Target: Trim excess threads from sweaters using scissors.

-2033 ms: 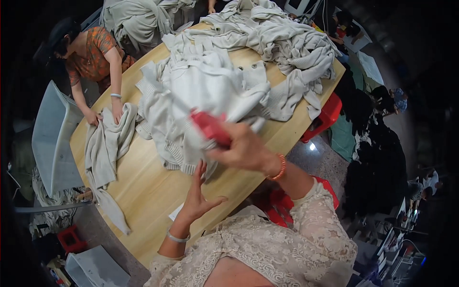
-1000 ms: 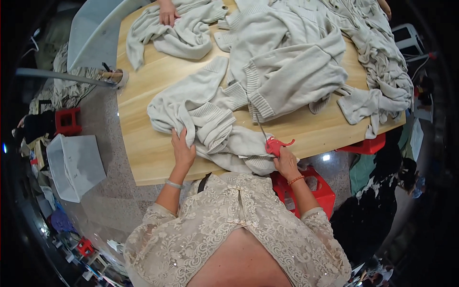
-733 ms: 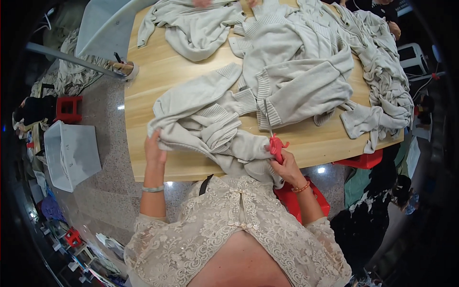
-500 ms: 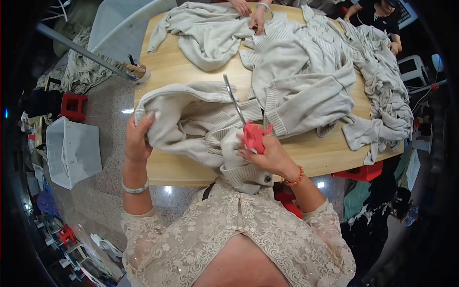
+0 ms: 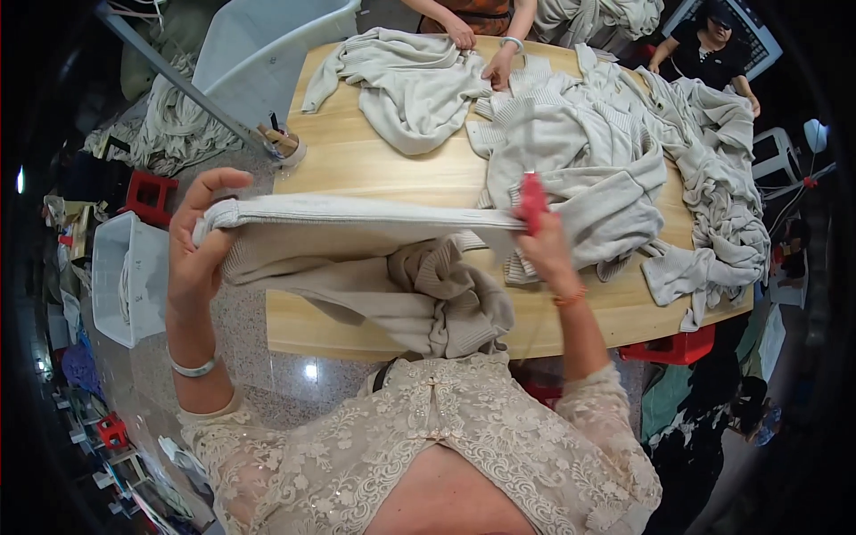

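A light grey knitted sweater (image 5: 374, 215) is stretched taut between my hands above the near side of the table, its band nearly level. My left hand (image 5: 198, 239) pinches one end of the band between thumb and fingers. At the other end, my right hand (image 5: 546, 242) grips the band together with red-handled scissors (image 5: 532, 203); their blades are smeared by motion. The rest of the sweater hangs in bunched folds toward my body, with a ribbed part (image 5: 428, 267) showing.
More grey sweaters (image 5: 571, 152) cover the right and far parts of the wooden table (image 5: 357, 174). Across it, a co-worker's hands (image 5: 481, 55) handle another sweater (image 5: 410, 94). A second person (image 5: 709, 49) stands far right. A cup of tools (image 5: 287, 150) sits at the left edge; a white bin (image 5: 134, 285) stands left.
My hands have moved apart, left hand leftward and right hand up and rightward with the scissors, pulling the sweater's loose edge into a taut band. The view has shifted slightly.
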Demonstrator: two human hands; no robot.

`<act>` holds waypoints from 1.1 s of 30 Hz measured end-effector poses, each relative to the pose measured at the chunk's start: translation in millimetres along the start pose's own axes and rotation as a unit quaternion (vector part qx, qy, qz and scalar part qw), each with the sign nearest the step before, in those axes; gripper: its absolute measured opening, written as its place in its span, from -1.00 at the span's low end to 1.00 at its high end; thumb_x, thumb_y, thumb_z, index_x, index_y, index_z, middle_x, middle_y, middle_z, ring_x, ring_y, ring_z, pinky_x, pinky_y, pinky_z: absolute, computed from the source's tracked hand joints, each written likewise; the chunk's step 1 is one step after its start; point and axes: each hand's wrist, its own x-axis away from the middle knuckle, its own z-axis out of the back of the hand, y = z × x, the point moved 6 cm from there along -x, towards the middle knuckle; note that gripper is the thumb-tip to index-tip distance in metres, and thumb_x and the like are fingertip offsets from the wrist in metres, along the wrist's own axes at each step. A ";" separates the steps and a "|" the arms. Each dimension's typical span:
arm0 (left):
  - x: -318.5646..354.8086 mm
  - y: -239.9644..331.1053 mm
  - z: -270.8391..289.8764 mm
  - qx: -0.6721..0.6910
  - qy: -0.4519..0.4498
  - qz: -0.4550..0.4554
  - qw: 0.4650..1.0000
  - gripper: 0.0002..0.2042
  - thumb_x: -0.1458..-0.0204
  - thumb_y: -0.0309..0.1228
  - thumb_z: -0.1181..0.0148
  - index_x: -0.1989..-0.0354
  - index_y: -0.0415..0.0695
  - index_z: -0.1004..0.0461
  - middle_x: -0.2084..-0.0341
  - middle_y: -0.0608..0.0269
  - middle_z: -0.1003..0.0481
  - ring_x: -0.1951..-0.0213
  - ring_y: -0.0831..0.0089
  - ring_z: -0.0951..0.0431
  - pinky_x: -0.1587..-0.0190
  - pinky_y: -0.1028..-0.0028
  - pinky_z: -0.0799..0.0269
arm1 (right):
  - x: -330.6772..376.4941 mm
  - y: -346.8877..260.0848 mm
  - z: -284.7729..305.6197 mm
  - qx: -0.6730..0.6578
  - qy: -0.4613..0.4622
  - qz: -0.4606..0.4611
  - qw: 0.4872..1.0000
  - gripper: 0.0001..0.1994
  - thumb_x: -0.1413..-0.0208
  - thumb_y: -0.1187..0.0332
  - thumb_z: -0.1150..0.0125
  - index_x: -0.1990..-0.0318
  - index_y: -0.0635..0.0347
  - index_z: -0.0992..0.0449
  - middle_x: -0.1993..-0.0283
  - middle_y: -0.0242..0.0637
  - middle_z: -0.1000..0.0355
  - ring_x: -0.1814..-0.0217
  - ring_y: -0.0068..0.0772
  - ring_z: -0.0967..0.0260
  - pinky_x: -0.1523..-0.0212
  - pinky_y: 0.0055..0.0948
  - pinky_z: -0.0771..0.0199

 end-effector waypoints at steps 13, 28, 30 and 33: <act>106.6 -239.2 35.6 0.091 0.043 0.364 0.926 -0.72 -0.06 -0.29 -0.16 0.18 -0.26 -0.50 0.41 0.41 -0.49 0.36 0.60 -0.45 0.27 0.55 -0.37 | 41.2 3.8 76.2 0.286 -0.109 -0.065 0.950 -0.81 -0.01 0.37 -0.27 0.27 0.31 -0.56 0.41 -0.15 -0.54 0.37 -0.27 -0.51 0.36 -0.34 -0.45; 67.7 -257.4 -253.1 -0.318 -0.182 -0.184 0.912 -0.48 0.01 -0.29 -0.21 -0.16 -0.13 -0.30 -0.25 -0.01 -0.18 -0.31 -0.02 -0.09 -0.31 0.03 0.03 | 93.3 60.5 39.4 0.219 0.035 -0.074 0.972 -0.60 0.04 0.53 -0.14 -0.03 0.19 -0.34 0.23 -0.04 -0.37 0.21 0.09 -0.33 0.17 -0.10 -0.38; 52.8 -275.2 -287.3 -0.340 -0.214 -0.196 0.895 -0.46 -0.01 -0.20 -0.19 -0.18 -0.11 -0.30 -0.27 0.00 -0.16 -0.33 -0.01 -0.04 -0.33 0.00 0.10 | 100.2 54.3 39.7 0.294 -0.034 -0.032 0.955 -0.63 0.05 0.52 -0.15 0.01 0.18 -0.38 0.24 -0.07 -0.38 0.23 0.07 -0.32 0.15 -0.11 -0.36; 32.8 -312.1 -309.1 -0.391 -0.235 -0.171 0.873 -0.41 -0.04 0.03 -0.06 -0.21 -0.03 -0.30 -0.28 0.04 -0.16 -0.37 0.00 0.07 -0.36 -0.09 0.34 | 116.4 67.8 37.0 0.350 -0.122 0.004 0.929 -0.74 0.09 0.49 -0.17 0.16 0.14 -0.45 0.28 -0.10 -0.40 0.28 0.04 -0.26 0.10 -0.14 -0.31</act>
